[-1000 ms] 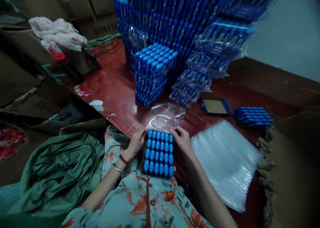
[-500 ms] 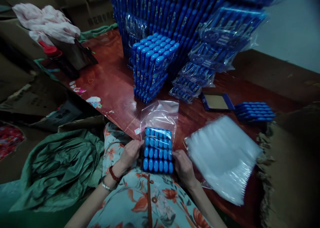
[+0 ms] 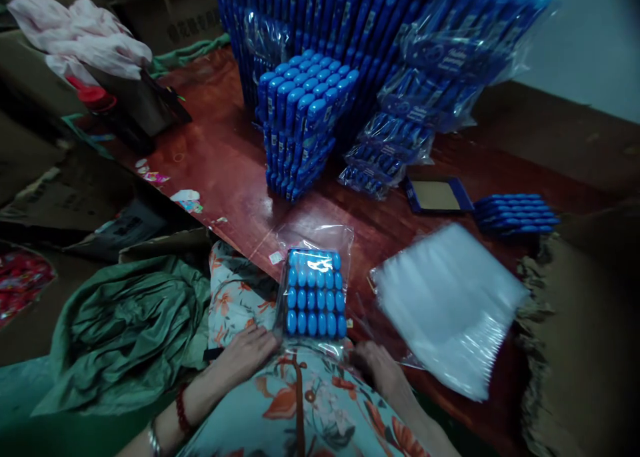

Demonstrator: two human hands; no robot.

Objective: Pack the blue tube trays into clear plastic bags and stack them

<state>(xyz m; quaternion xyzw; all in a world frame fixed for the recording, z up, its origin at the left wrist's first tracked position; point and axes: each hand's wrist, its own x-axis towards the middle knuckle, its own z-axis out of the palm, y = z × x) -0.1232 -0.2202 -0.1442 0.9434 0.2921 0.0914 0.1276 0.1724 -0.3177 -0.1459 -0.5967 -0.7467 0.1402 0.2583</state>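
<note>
A pack of glossy blue oval-topped pieces in rows (image 3: pixel 316 300) lies inside a clear plastic bag (image 3: pixel 343 240) at the table's front edge, against my body. My left hand (image 3: pixel 253 347) is closed at the bag's lower left corner, its fingertips gripping the film. At the lower right corner my right hand (image 3: pixel 377 365) is closed on the film too, somewhat blurred, with its fingertips partly hidden. A pile of flat clear bags (image 3: pixel 450 303) lies to the right of my right hand.
Blue packs stand in a block (image 3: pixel 307 110) ahead, before a tall wall of more packs (image 3: pixel 340 23). Bagged packs (image 3: pixel 415 103) lean right of it. An open shallow box (image 3: pixel 440 195) and a small blue stack (image 3: pixel 517 213) lie at right. A red-capped bottle (image 3: pixel 113 113) stands left.
Both hands have moved down toward my body, from the pack's sides to the bag's lower corners. The bag now extends below the pack, and less loose film shows above it.
</note>
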